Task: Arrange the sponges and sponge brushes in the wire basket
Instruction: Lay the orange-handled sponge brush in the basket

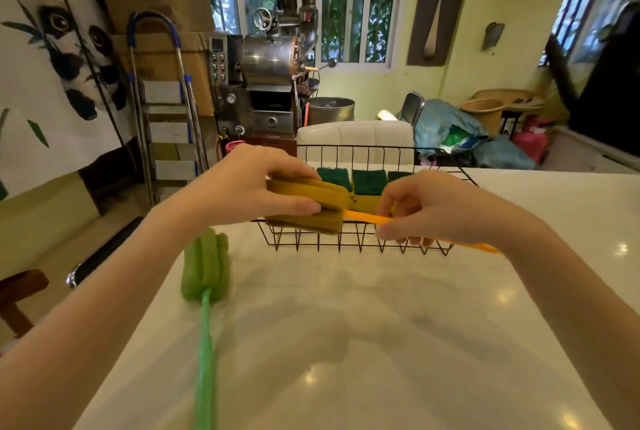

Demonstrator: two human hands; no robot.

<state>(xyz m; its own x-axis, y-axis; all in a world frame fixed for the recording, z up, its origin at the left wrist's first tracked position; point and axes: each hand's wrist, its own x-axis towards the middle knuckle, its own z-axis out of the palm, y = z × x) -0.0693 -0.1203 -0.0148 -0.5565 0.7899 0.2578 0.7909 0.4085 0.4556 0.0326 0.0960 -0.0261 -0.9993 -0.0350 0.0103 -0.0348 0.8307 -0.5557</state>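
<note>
A black wire basket (349, 245) stands on the white table (346, 343). Upright along its far side are green-topped yellow sponges (369, 182). Over the basket's front left edge I hold an orange sponge brush (308, 203) level. My left hand (256, 184) pinches its yellow-brown sponge head between thumb and fingers. My right hand (429, 208) grips its thin orange handle, whose end sticks out past my right wrist. A green sponge brush (206, 267) lies on the table left of the basket, its long handle pointing toward me.
The table's left edge runs close to the green brush. Beyond the basket are a white chair back (356, 139), a metal roasting machine (270, 73), a stepladder (166, 111) and bags on the floor at right.
</note>
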